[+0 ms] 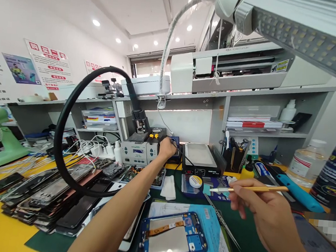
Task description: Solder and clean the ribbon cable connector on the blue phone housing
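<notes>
My left hand (167,148) reaches far forward beside the grey hot-air and soldering station (137,152). Its fingers are closed near a black cord, but what they grip is hidden. In my right hand (263,207) is a slim gold-handled tool (253,188) with a pale, narrow tip pointing left; whether it is a brush or a blade I cannot tell. Below, between my arms, an opened phone with a blue frame (173,236) shows an orange flex cable (166,228) across it. The phone rests on a light-blue box (215,240). Metal tweezers (225,223) lie to its right.
Stacked phone parts (62,187) crowd the left, under a looping black hose (60,132). A heating plate (200,156), round tin (195,181) and white cloth (168,187) stand ahead. A clear bottle (307,161) and dark spray can (334,172) are at right. A lamp (307,40) hangs overhead.
</notes>
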Demonstrator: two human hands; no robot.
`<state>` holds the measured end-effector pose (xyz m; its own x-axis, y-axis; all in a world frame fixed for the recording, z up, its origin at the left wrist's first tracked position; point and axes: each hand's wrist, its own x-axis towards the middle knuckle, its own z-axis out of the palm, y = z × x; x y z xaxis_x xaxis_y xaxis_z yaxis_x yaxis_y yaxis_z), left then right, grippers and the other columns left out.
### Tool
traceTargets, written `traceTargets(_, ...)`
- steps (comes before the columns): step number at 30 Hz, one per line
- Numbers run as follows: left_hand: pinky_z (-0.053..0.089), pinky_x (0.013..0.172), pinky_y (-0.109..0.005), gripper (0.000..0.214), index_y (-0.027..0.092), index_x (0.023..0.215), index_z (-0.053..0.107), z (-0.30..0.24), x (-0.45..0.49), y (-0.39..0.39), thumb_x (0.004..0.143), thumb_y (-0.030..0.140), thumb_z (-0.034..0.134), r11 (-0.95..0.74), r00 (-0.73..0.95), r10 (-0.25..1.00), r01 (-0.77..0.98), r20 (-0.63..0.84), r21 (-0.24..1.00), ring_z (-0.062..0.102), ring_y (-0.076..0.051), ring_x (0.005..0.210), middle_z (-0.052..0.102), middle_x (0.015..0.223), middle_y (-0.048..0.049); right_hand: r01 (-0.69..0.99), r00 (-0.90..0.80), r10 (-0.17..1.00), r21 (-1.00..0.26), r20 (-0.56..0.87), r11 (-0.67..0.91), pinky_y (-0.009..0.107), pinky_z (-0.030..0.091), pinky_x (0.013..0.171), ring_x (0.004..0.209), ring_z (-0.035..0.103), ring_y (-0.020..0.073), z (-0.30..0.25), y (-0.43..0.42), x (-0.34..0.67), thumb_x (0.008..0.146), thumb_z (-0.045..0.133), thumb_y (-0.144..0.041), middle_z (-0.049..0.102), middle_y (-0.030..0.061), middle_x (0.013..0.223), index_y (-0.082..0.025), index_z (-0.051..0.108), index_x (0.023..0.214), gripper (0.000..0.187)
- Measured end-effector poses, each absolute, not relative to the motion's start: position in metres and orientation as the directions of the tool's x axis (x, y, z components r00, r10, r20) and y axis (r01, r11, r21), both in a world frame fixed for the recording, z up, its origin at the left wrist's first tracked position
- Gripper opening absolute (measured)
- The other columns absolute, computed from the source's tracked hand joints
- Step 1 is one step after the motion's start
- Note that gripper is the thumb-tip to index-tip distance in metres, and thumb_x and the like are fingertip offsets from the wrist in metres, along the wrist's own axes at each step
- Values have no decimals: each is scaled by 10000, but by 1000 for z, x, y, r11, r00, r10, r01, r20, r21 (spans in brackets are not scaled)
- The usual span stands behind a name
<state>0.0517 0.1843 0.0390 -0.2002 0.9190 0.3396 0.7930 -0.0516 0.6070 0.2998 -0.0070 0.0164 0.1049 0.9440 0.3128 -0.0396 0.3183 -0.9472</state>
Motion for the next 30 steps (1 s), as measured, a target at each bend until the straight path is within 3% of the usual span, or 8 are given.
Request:
traceTargets(11, 592, 916, -452, 349, 170, 1284, 626, 48, 40, 134, 995, 361, 661, -120, -74, 952, 804, 297, 583, 676, -248, 1089, 650, 1288, -103, 36, 15, 964, -964, 266, 265, 249, 487, 466, 633, 650, 182, 12, -3, 304, 844, 752, -599, 704, 51, 764, -191, 745, 846, 408)
traceTargets(15, 574, 948, -464, 306, 163, 1233, 651, 60, 25, 67, 1002, 364, 647, -215, 33, 946, 809, 322, 548, 681, -245, 1088, 681, 1239, -94, 112, -86, 983, -979, 162, 171, 271, 482, 460, 568, 621, 181, 13, -6, 297, 858, 715, -646, 715, 69, 700, -166, 741, 834, 481)
traceTargets(18, 588, 903, -376, 215, 231, 1110, 725, 59, 5, -3, 977, 367, 626, -310, 176, 941, 791, 290, 527, 714, -251, 1021, 758, 1105, -65, 198, -171, 982, -974, 77, 111, 289, 482, 492, 470, 578, 156, 10, -11, 287, 888, 678, -652, 704, 44, 599, -172, 743, 827, 489)
traceTargets(21, 570, 1008, -425, 443, 314, 1297, 652, 38, -18, -60, 881, 454, 714, -420, 313, 904, 783, 293, 459, 687, -295, 1166, 690, 1329, -70, 259, -218, 976, -962, 30, 87, 290, 471, 497, 482, 586, 170, 4, -16, 275, 888, 659, -669, 695, 26, 579, -201, 752, 844, 479)
traceTargets(24, 557, 1044, -471, 702, 326, 1416, 563, 5, -37, -83, 777, 522, 778, -501, 334, 843, 774, 422, 387, 670, -335, 1199, 662, 1362, -112, 307, -227, 974, -950, -12, 60, 291, 416, 462, 471, 541, 173, -3, -17, 265, 897, 629, -674, 680, 18, 567, -220, 754, 863, 472)
traceTargets(28, 552, 1028, -352, 447, 315, 1425, 577, -25, -48, -78, 983, 334, 513, -552, 365, 810, 739, 459, 388, 676, -256, 1184, 713, 1264, -88, 379, -204, 978, -925, -43, 38, 304, 400, 474, 438, 489, 155, -10, -14, 262, 893, 635, -654, 660, 23, 541, -227, 732, 682, 486)
traceTargets(30, 536, 1035, -323, 444, 326, 1424, 583, -31, -49, -73, 1027, 250, 400, -568, 367, 799, 722, 476, 395, 669, -229, 1179, 723, 1238, -73, 412, -191, 981, -911, -48, 36, 307, 401, 475, 421, 464, 138, -12, -12, 262, 897, 615, -667, 680, 40, 563, -230, 672, 545, 564)
